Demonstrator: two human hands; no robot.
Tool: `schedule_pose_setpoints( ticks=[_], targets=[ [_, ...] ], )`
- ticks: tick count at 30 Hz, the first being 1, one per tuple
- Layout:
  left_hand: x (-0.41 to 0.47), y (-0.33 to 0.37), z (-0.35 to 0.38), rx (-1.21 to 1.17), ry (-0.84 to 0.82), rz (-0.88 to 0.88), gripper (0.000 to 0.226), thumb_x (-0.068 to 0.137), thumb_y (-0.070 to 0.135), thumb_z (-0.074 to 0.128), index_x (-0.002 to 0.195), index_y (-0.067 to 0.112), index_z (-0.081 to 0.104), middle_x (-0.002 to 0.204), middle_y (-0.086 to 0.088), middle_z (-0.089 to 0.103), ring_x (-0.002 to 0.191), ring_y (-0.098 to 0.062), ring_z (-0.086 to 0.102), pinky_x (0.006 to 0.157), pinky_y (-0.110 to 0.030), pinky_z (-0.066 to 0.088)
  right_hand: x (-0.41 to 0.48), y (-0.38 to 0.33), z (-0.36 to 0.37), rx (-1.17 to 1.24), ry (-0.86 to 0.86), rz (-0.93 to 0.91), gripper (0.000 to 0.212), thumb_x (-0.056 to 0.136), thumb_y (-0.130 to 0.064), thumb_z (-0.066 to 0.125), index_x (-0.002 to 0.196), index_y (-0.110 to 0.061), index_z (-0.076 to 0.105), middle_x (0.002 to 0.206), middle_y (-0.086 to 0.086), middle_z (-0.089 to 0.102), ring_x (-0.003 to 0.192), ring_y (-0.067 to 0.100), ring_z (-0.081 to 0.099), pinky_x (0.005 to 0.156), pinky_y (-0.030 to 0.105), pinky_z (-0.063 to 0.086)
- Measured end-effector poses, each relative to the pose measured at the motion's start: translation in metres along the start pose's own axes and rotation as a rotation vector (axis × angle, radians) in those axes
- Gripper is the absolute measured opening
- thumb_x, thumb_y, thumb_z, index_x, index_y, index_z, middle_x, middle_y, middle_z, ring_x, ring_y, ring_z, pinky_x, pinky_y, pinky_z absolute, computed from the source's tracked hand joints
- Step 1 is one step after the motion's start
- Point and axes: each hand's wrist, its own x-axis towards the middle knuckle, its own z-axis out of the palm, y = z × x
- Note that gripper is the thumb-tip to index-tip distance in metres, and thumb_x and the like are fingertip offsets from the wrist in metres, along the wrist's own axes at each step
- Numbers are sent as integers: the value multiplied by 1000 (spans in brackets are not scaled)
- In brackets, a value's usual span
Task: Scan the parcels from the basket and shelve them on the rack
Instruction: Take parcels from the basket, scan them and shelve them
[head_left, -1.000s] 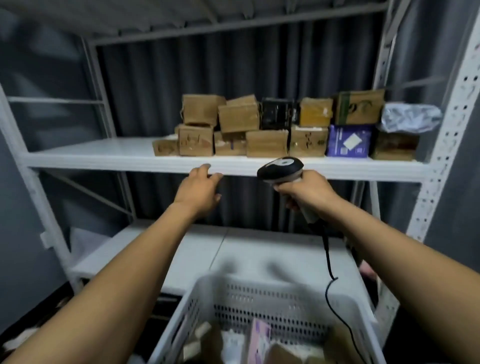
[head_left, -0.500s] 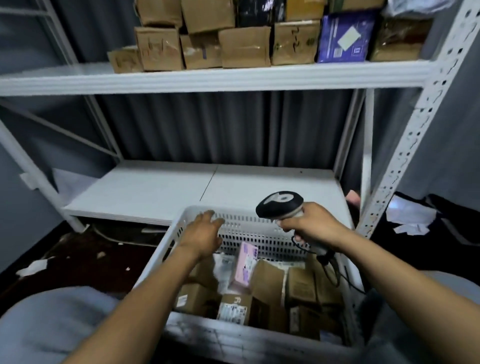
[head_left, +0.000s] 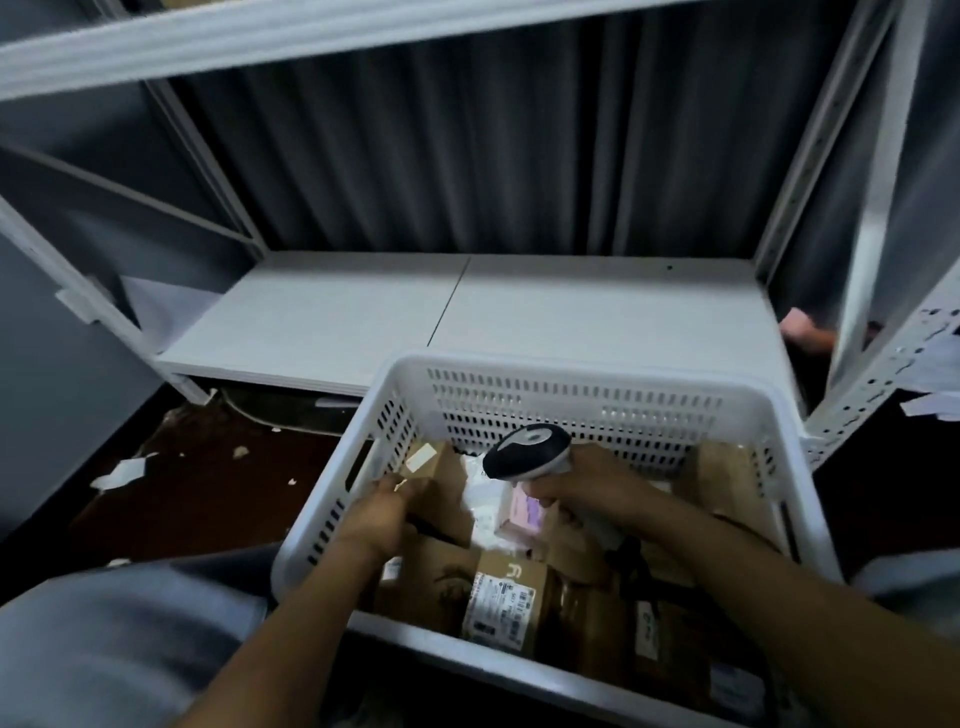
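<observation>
The left hand (head_left: 382, 519) is down inside the basket. Its fingertips (head_left: 400, 486) are on the near edge of a brown box (head_left: 439, 470) that leans by the left wall. Blur hides whether they have closed on the box or only touch it, so I cannot tell. The right hand (head_left: 589, 488) is wrapped round the handle of the scanner (head_left: 527, 451), whose head sits just above the parcels, pointing left.

The step in hand looks like picking the next parcel to scan. To do it well, the left hand should take the brown box by two opposite sides and lift it straight up, clear of its neighbours. It should then turn the white label (head_left: 420, 460) toward the scanner head before the trigger is pressed. The scanner is better held a little back, so the beam covers the whole label.

The basket (head_left: 571, 366) is white slotted plastic and holds a loose jumble of parcels that touch and overlap:
- a crumpled white bag (head_left: 480, 486) beside the brown box
- a pink packet (head_left: 524, 506) just under the scanner
- a labelled carton (head_left: 506, 592) near the front wall
- another box (head_left: 722, 475) against the right wall

Just behind the basket lies the rack's lower shelf (head_left: 467, 306), a white board. The upper shelf (head_left: 260, 36) shows only its front edge.
</observation>
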Motion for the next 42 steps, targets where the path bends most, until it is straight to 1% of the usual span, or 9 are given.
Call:
schedule_pose_setpoints(
  ticks=[9,18,22,28,31,34,36,39,42],
  targets=[
    [54,-13,36,54,-52,-17,74,91,21,55,153,26,16,159,-2,15,144,-28,15,116,-38,21,40,18,7,170,61,116,15,84,-7,71,69,-11,67,56,5,64,42,12,57,46,23,46],
    [52,-1,22,137,20,82,73,85,30,64,148,27,29,149,-3,35,137,-27,29,114,-39,23,34,5,-2,185,94,120,6,87,-10,69,89,-5,70,65,8,66,51,15,59,44,20,47],
    [31,5,2,-169,218,127,77,73,33,77,141,24,42,134,-3,48,121,-25,46,101,-37,40,21,-3,-6,69,104,68,8,83,-13,73,78,-10,69,57,0,68,45,10,61,43,19,46],
    [-22,38,-27,-727,405,105,71,71,21,83,132,27,49,121,6,52,109,-10,51,86,-19,43,-11,-16,-17,124,152,-77,6,83,-11,74,88,-11,70,60,-1,68,51,12,63,48,23,48],
    [-46,53,-37,-967,443,90,66,74,23,81,132,28,51,124,8,57,114,-7,54,96,-26,47,-28,-15,-23,160,217,-118,5,85,-11,72,87,-8,69,57,0,67,51,12,63,49,23,50],
    [-68,69,-49,-1147,429,70,60,79,27,77,133,31,51,120,8,60,107,-10,61,90,-33,55,-42,-10,-29,209,336,-134,7,85,-11,72,79,-12,67,62,0,66,54,6,63,48,17,48],
    [-78,78,-55,-1238,424,66,56,82,31,73,133,33,49,122,8,59,106,-11,62,90,-34,55,-48,-6,-34,261,398,-122,5,85,-14,73,86,-17,68,77,-3,69,67,5,64,56,21,50],
    [-86,86,-56,-1319,423,63,55,84,33,70,134,31,48,125,5,60,108,-12,62,93,-38,54,-52,-2,-38,441,405,-89,18,84,-16,74,101,-14,72,97,4,74,89,22,70,82,35,56],
    [-93,92,-56,-1352,410,78,51,85,36,66,133,32,49,125,5,61,105,-7,63,89,-32,55,-56,-6,-37,625,348,-93,20,85,-13,71,105,-8,72,100,12,75,90,30,72,84,40,57]
  ],
)
